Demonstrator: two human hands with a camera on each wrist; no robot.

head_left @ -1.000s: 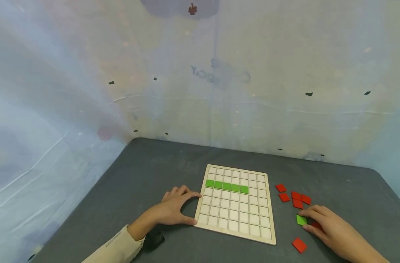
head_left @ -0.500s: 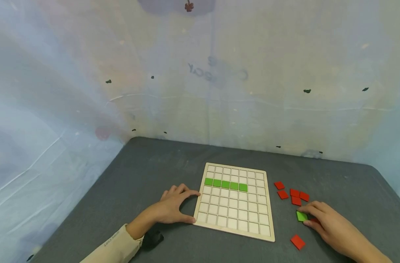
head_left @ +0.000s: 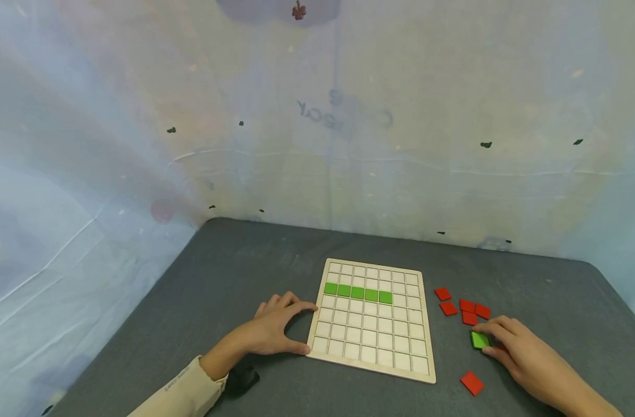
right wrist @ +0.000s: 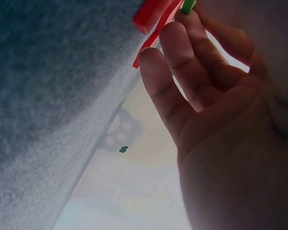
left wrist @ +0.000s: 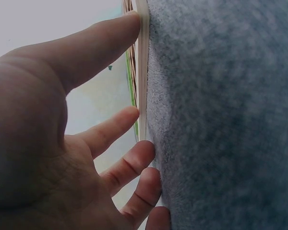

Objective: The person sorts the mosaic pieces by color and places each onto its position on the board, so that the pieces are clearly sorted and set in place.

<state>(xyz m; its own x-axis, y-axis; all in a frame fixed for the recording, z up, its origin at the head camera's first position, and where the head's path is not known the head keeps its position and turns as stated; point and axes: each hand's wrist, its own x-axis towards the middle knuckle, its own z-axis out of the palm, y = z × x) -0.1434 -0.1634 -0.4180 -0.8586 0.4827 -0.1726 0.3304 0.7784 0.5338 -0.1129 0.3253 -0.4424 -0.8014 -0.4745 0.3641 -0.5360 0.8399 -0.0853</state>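
Head view: sheet (head_left: 276,179) with mirrored lettering (head_left: 317,114) too faint to read; grey tabletop (head_left: 244,260); wooden grid board (head_left: 370,322); left hand (head_left: 272,328) spread wide, touching board's left edge; right of board, right hand (head_left: 528,354) pinching one green tile (head_left: 478,340) near red tiles (head_left: 469,318); five green tiles (head_left: 357,292) in one row.
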